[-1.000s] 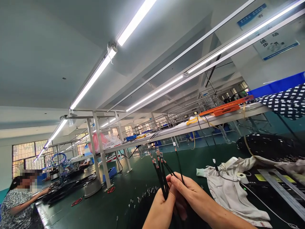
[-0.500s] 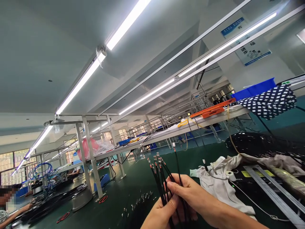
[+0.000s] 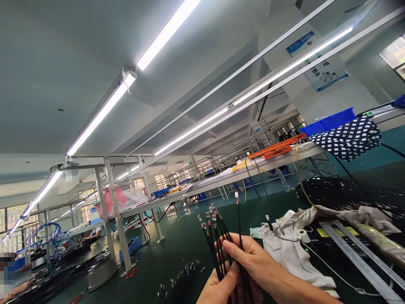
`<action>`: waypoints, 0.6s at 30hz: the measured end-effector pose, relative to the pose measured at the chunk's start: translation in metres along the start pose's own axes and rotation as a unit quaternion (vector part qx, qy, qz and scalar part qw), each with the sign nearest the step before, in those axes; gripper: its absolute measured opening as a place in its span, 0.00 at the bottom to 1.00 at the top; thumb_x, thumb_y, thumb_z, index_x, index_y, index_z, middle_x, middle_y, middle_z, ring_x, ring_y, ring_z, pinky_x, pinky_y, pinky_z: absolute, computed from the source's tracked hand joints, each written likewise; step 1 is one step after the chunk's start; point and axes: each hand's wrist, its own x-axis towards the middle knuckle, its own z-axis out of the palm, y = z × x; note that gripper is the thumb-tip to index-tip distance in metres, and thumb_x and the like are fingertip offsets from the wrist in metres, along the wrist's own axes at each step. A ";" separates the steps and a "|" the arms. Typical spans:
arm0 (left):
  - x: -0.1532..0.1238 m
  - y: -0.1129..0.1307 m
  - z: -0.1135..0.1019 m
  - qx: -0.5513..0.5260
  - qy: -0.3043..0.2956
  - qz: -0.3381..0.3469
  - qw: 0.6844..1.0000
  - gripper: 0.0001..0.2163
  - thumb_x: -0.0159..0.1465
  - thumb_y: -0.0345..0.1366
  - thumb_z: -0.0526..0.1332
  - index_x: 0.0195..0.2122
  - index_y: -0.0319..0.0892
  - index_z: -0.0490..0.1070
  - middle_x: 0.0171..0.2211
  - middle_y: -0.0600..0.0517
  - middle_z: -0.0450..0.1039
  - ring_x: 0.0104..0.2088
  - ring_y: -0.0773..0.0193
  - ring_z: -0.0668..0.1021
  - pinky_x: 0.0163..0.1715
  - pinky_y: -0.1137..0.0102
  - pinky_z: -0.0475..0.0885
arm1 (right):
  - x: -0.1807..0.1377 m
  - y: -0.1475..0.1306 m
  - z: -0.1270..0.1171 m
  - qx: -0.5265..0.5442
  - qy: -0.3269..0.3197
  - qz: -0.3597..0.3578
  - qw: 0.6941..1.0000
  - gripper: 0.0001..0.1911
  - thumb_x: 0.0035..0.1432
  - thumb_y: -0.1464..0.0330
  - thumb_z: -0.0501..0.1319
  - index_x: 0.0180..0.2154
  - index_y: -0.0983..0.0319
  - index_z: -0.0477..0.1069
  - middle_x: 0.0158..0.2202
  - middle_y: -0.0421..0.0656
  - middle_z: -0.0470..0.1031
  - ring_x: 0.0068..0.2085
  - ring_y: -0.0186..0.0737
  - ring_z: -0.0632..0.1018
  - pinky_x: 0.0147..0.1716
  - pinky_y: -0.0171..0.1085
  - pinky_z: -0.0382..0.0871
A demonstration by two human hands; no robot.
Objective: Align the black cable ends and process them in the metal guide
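Black wires bunched upright so tips line up | your left hand clamps them | right hand fingers pinch one | green table below

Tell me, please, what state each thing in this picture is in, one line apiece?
Left hand: closed around the wire bundle.
Right hand: pinching wires from above.
Black wires: bunched, upright, metal terminals fanned out at the top.
White cloth: crumpled on the green table.
Ceiling lights: on.
Loose terminals: scattered on the table.
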 end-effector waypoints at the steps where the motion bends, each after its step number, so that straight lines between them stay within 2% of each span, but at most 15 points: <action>1: 0.000 0.000 0.001 -0.004 0.001 0.004 1.000 0.27 0.54 0.61 0.63 0.24 0.36 0.76 0.21 0.47 0.76 0.17 0.71 0.69 0.18 0.76 0.56 | 0.000 0.000 0.000 0.005 -0.001 0.003 1.000 0.28 0.53 0.43 0.56 0.37 0.61 0.62 0.15 0.34 0.69 0.11 0.30 0.69 0.06 0.22 0.56; 5: -0.001 -0.004 0.004 -0.051 0.002 0.025 0.998 0.26 0.53 0.61 0.64 0.29 0.37 0.75 0.22 0.47 0.77 0.20 0.66 0.76 0.20 0.76 0.64 | 0.000 -0.001 -0.001 0.023 0.013 0.019 0.999 0.29 0.52 0.42 0.57 0.39 0.62 0.63 0.17 0.35 0.71 0.12 0.30 0.70 0.05 0.22 0.58; 10: -0.001 -0.006 0.004 -0.045 0.007 0.031 0.998 0.29 0.52 0.62 0.63 0.32 0.35 0.75 0.24 0.46 0.78 0.22 0.64 0.78 0.23 0.74 0.69 | -0.002 0.001 -0.001 0.009 0.028 0.029 0.999 0.27 0.60 0.48 0.52 0.48 0.64 0.63 0.14 0.35 0.69 0.12 0.32 0.70 0.05 0.21 0.55; 13: -0.001 -0.009 0.006 -0.064 0.057 0.016 0.996 0.32 0.48 0.63 0.66 0.39 0.37 0.74 0.23 0.48 0.78 0.21 0.61 0.78 0.22 0.72 0.70 | -0.003 0.005 0.000 0.013 0.050 0.008 0.999 0.28 0.59 0.48 0.55 0.49 0.64 0.64 0.17 0.35 0.71 0.12 0.30 0.70 0.06 0.22 0.56; 16: -0.002 -0.013 0.007 -0.075 0.127 0.032 0.989 0.32 0.45 0.59 0.70 0.43 0.39 0.73 0.24 0.51 0.78 0.23 0.61 0.79 0.22 0.73 0.69 | -0.003 0.008 0.001 0.025 0.072 -0.012 0.997 0.30 0.55 0.45 0.58 0.47 0.64 0.67 0.24 0.38 0.73 0.12 0.27 0.70 0.06 0.23 0.55; 18: -0.002 -0.014 0.008 -0.084 0.144 0.042 0.985 0.33 0.45 0.56 0.71 0.47 0.39 0.71 0.25 0.52 0.78 0.24 0.62 0.79 0.22 0.74 0.69 | -0.003 0.008 0.001 0.023 0.080 -0.013 0.996 0.32 0.54 0.45 0.58 0.48 0.63 0.67 0.27 0.39 0.74 0.12 0.25 0.69 0.06 0.24 0.55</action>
